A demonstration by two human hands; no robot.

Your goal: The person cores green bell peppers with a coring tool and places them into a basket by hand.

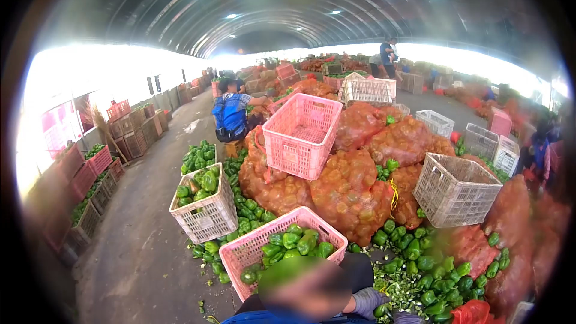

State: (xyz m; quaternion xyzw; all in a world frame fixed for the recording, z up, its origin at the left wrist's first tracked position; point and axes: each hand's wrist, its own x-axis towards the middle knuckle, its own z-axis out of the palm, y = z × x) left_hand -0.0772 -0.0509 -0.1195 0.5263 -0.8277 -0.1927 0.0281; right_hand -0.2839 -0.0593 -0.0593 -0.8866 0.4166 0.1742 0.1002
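My left hand [365, 303], in a grey glove, reaches across at the bottom edge. Its fingers are closed around a green pepper [381, 310]. Just to the right, my right hand [408, 318] shows only as a grey gloved sliver at the frame's edge, its fingers hidden. Both are beside a heap of green peppers [429, 264] and scattered green trimmings [393, 285]. In front of my body stands a pink crate [240, 252], partly filled with green peppers [291, 243]. A blurred patch hides part of the arm and the crate's near side.
A whitish crate of peppers [207, 219] stands at left. Beyond are red mesh sacks [348, 195], an empty pink crate [303, 135] on top and a grey crate [456, 192]. A person in a blue vest [229, 114] sits farther off. Stacked crates line the left side.
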